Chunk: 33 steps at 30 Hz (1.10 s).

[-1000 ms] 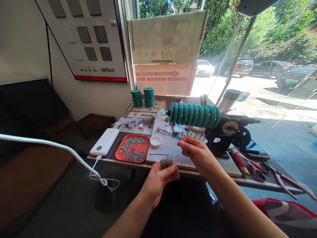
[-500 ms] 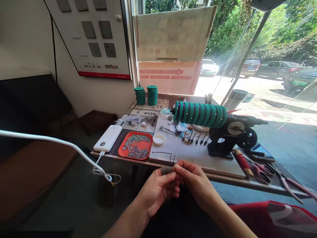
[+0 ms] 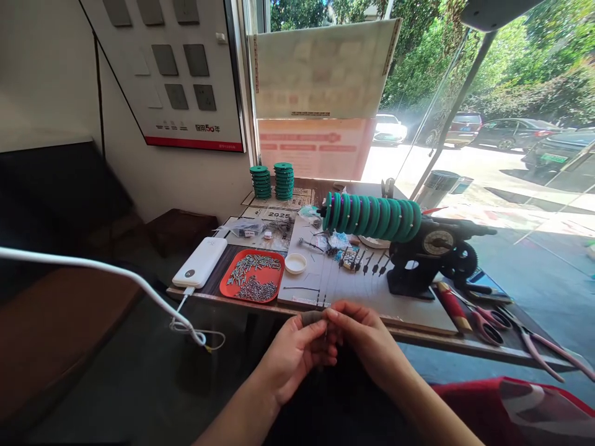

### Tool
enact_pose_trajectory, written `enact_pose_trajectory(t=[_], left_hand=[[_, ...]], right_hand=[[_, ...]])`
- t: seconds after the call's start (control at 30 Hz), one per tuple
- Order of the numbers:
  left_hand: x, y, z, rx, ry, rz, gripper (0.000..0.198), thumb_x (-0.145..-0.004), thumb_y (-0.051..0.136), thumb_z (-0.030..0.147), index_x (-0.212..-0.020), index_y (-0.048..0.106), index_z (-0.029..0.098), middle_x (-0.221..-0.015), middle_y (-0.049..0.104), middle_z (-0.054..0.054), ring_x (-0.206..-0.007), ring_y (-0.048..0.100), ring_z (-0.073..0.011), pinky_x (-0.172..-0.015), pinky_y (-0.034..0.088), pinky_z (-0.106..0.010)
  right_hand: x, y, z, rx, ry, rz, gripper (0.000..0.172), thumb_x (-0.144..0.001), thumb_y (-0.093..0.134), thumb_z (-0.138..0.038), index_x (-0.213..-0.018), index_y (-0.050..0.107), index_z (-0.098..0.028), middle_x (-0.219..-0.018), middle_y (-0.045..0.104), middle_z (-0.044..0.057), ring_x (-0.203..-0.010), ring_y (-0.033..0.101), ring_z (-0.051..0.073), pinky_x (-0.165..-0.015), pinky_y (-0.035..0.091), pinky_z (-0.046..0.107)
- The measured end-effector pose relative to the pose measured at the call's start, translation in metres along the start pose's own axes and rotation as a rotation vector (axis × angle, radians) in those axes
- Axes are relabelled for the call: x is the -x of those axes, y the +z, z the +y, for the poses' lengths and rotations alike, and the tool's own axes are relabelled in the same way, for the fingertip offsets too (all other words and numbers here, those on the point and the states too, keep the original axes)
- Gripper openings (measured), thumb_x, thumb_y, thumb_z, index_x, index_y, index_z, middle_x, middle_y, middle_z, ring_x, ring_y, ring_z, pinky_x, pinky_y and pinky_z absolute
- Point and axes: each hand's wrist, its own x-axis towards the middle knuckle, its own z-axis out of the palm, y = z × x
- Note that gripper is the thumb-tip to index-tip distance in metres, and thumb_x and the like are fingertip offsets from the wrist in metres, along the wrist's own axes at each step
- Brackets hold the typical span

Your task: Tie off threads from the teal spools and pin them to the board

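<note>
Barely shifted, both hands, left hand (image 3: 297, 350) and right hand (image 3: 365, 341), pinch grey cylinder (image 3: 310, 317) together.

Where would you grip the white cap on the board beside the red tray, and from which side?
Take the white cap by its outer rim, pinching across it from straight above. It sits flat with its open side up and is low and round, so a sideways approach probably finds little wall to catch. The red tray lies close on its left, but the top is free.
</note>
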Motion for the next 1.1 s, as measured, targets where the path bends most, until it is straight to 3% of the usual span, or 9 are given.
enact_pose_trajectory(t=[0.17,0.23,0.37,0.47,0.57,0.73,0.83,0.97,1.1], left_hand=[[-0.015,-0.003,-0.007,-0.276,0.235,0.202,0.015,-0.069,0.065,0.026,-0.074,0.063,0.012,-0.065,0.060,-0.002,-0.057,0.054,-0.0109,-0.059,0.045,-0.024],[-0.020,-0.005,-0.008,-0.467,0.323,0.262,0.018,-0.070,0.063,0.026,-0.082,0.065,0.012,-0.071,0.062,-0.003,-0.063,0.056,-0.0135,-0.065,0.046,-0.027],[-0.019,-0.003,-0.001,-0.924,0.464,0.384,0.028,-0.074,0.056,0.025,-0.101,0.062,0.016,-0.082,0.064,-0.006,-0.071,0.056,-0.0174,-0.070,0.042,-0.030],[-0.021,0.011,0.011,-1.096,0.618,0.455,0.029,-0.076,0.054,0.028,-0.103,0.061,0.018,-0.083,0.061,-0.005,-0.065,0.052,-0.0152,-0.063,0.039,-0.028],[-0.034,0.030,0.019,-1.043,0.668,0.361,0.030,-0.074,0.058,0.035,-0.098,0.062,0.018,-0.074,0.057,-0.001,-0.056,0.044,-0.0121,-0.056,0.034,-0.025],[-0.052,0.046,0.015,-0.683,0.576,0.082,0.019,-0.076,0.056,0.032,-0.069,0.060,0.014,-0.061,0.052,0.001,-0.057,0.042,-0.0109,-0.057,0.033,-0.023],[-0.042,0.045,0.011,-0.430,0.457,-0.036,0.020,-0.078,0.053,0.031,-0.069,0.057,0.014,-0.059,0.050,0.002,-0.058,0.045,-0.0097,-0.059,0.036,-0.022],[-0.017,0.040,0.011,-0.193,0.173,-0.099,0.024,-0.079,0.051,0.035,-0.069,0.053,0.014,-0.059,0.056,0.000,-0.057,0.058,-0.0133,-0.066,0.044,-0.028],[0.004,0.027,0.006,-0.112,-0.049,-0.104,0.028,-0.080,0.049,0.041,-0.068,0.047,0.015,-0.052,0.059,-0.002,-0.050,0.063,-0.0168,-0.057,0.047,-0.029]], right_hand=[[-0.035,-0.021,-0.032,0.493,-0.446,0.503,0.021,-0.068,0.063,-0.039,-0.073,0.065,-0.018,-0.047,0.044,-0.004,-0.045,0.037,0.011,-0.049,0.028,0.025],[-0.051,-0.025,-0.042,0.770,-0.527,0.619,0.021,-0.069,0.060,-0.037,-0.073,0.067,-0.018,-0.045,0.047,-0.002,-0.046,0.039,0.013,-0.051,0.027,0.027],[-0.058,-0.023,-0.048,0.966,-0.520,0.638,0.026,-0.073,0.052,-0.036,-0.069,0.066,-0.015,-0.049,0.053,0.001,-0.050,0.046,0.015,-0.053,0.028,0.026],[-0.045,-0.021,-0.052,0.828,-0.493,0.540,0.024,-0.071,0.055,-0.037,-0.063,0.063,-0.015,-0.051,0.051,-0.001,-0.051,0.044,0.013,-0.052,0.030,0.025],[-0.032,-0.019,-0.062,0.587,-0.439,0.404,0.021,-0.067,0.061,-0.036,-0.061,0.062,-0.016,-0.052,0.049,-0.003,-0.050,0.039,0.010,-0.049,0.029,0.023],[-0.028,-0.019,-0.069,0.204,-0.275,0.260,0.020,-0.060,0.069,-0.033,-0.060,0.061,-0.015,-0.048,0.047,-0.006,-0.041,0.030,0.003,-0.040,0.022,0.019],[-0.030,-0.018,-0.064,-0.011,-0.148,0.086,0.023,-0.061,0.069,-0.036,-0.064,0.058,-0.015,-0.052,0.054,-0.004,-0.036,0.035,0.003,-0.036,0.023,0.017],[-0.030,-0.012,-0.057,-0.137,-0.127,0.031,0.025,-0.059,0.072,-0.034,-0.065,0.056,-0.015,-0.047,0.055,-0.003,-0.034,0.043,0.005,-0.035,0.029,0.016],[-0.032,-0.009,-0.055,-0.155,-0.160,0.063,0.024,-0.060,0.072,-0.032,-0.065,0.057,-0.014,-0.046,0.055,-0.003,-0.034,0.045,0.005,-0.035,0.030,0.015]])
